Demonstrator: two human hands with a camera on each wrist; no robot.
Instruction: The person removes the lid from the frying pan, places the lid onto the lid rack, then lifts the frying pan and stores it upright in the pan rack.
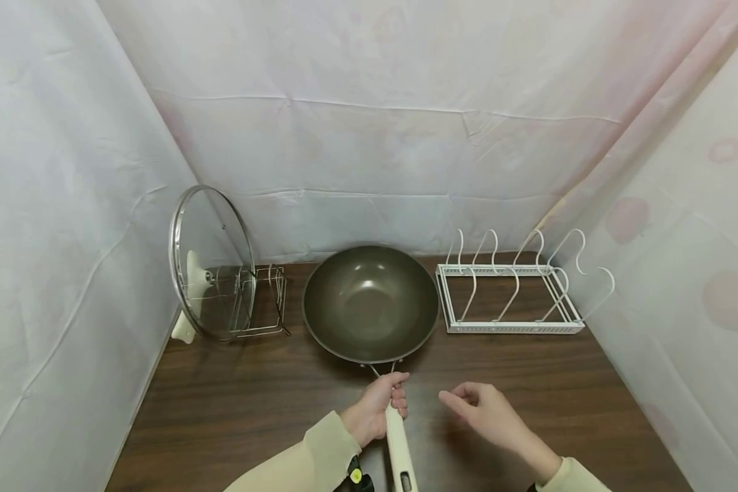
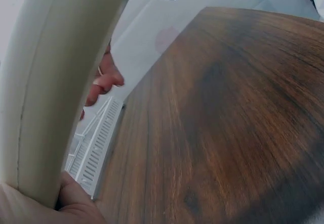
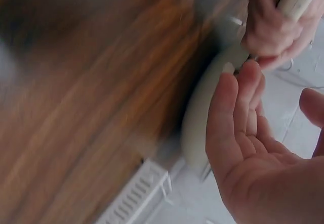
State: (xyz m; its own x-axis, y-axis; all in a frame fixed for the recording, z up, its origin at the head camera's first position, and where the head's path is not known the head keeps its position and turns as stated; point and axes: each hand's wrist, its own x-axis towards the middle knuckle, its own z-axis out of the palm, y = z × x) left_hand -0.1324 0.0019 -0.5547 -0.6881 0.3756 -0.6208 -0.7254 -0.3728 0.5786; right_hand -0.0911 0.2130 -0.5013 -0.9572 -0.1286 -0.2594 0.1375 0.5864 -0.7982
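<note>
A dark-coated wok [image 1: 371, 304] with a long cream handle [image 1: 399, 444] is in the middle of the head view, its handle toward me. My left hand [image 1: 379, 406] grips that handle close to the pan, fingers wrapped round it. In the left wrist view the handle [image 2: 55, 82] fills the left side. My right hand [image 1: 487, 415] hangs to the right of the handle, apart from it, holding nothing. Its fingers [image 3: 223, 118] are relaxed and slightly bent in the right wrist view, where the wok's pale outside [image 3: 196, 130] shows behind them.
A white rack [image 1: 510, 328] with several curved dividers stands at the back right. On the left, a wire stand [image 1: 261, 333] holds a glass lid [image 1: 218, 225] upright, its cream knob facing left. Pale curtains [image 1: 369, 150] enclose the wooden table [image 1: 234, 403] at the back and sides.
</note>
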